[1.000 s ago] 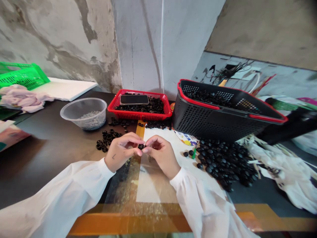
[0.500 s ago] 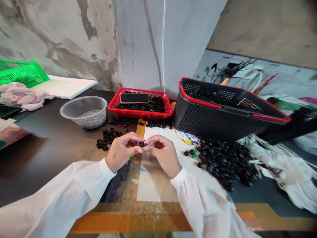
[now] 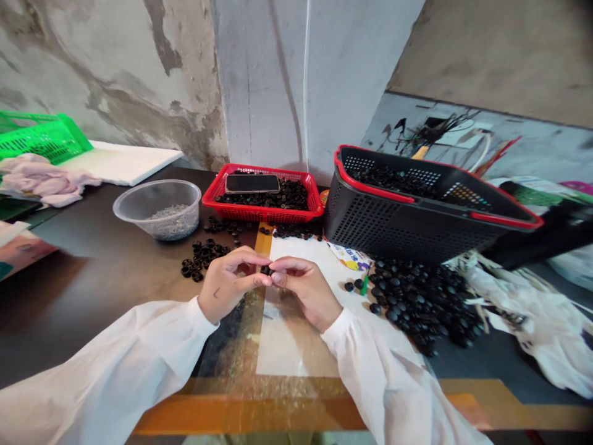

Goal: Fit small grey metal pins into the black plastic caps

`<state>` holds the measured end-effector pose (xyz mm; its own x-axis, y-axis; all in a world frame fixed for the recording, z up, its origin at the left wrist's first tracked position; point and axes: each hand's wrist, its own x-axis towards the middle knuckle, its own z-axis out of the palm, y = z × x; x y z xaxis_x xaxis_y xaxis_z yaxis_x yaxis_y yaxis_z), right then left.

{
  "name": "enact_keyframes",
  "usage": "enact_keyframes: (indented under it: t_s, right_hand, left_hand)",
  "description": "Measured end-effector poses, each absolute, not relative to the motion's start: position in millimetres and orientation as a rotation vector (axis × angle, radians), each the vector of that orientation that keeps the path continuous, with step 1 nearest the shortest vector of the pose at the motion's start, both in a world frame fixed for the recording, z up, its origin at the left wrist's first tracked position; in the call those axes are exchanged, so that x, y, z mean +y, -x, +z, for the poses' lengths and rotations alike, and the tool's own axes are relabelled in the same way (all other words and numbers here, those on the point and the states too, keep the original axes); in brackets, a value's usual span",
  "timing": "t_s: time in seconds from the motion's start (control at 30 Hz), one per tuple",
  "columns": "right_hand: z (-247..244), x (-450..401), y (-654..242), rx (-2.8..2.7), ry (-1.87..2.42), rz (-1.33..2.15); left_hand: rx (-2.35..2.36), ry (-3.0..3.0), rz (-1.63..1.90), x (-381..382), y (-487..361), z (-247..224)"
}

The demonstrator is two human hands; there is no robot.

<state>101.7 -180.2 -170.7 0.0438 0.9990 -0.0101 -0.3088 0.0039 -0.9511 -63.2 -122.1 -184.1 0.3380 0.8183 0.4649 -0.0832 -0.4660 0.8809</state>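
Observation:
A small black round part (image 3: pixel 265 270) is pinched between both hands, above the white sheet (image 3: pixel 296 340) and its left edge. My left hand (image 3: pixel 230 281) grips it between thumb and index finger from the left. From the right, my right hand (image 3: pixel 306 285) closes its thumb and fingertips on the same part, hiding much of it. Left of my left hand lies a group of black parts (image 3: pixel 204 256). A large pile of black parts (image 3: pixel 417 303) spreads to the right of my right hand.
Behind stand a clear bowl (image 3: pixel 134 213) of small metal pieces, a red basket (image 3: pixel 264 214) with black parts and a phone (image 3: pixel 252 183), and a tall black basket (image 3: pixel 389 222). White cloth (image 3: pixel 542 321) lies right; a tissue pack (image 3: pixel 23 250) lies left.
The fingers of my right hand have closed further over the black part, which now shows less. Both hands stay in nearly the same place.

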Motion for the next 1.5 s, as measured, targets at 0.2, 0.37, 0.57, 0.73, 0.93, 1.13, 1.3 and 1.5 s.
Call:
enact_keyframes:
  t_s: [0.2,0.37,0.57,0.73,0.93,1.13,1.3,1.5]
  right_hand:
    - [-169,-181,-100,-0.872,0.972,1.401]
    - [-171,-179,-101,-0.920,0.913,1.373]
    - [-173,-179,-103,-0.896,0.846,1.568]
    - [-172,-181,-101,-0.907,0.800,1.580]
    - [-173,-184,-99,-0.901,0.833,1.528]
    - [-171,-185,-101,-0.853,0.889,1.569]
    - [-166,-188,-100,-0.863,0.950,1.514]
    - [-169,-189,-96,-0.851,0.981,1.443]
  left_hand:
    - [0.666,-1.775,1.322,-123,65,-184]
    - [0.653,-1.808,1.284,-122,67,-185]
    - [0.588,-1.910,1.272,-116,68,-187]
    - [0.589,-1.925,1.294,-115,68,-185]
    - [0.560,-1.866,1.275,-119,66,-186]
    - [0.558,-1.763,1.204,-124,64,-184]
    - [0.502,-1.675,1.187,-129,62,-184]
    - [0.452,-1.765,1.270,-134,64,-183]
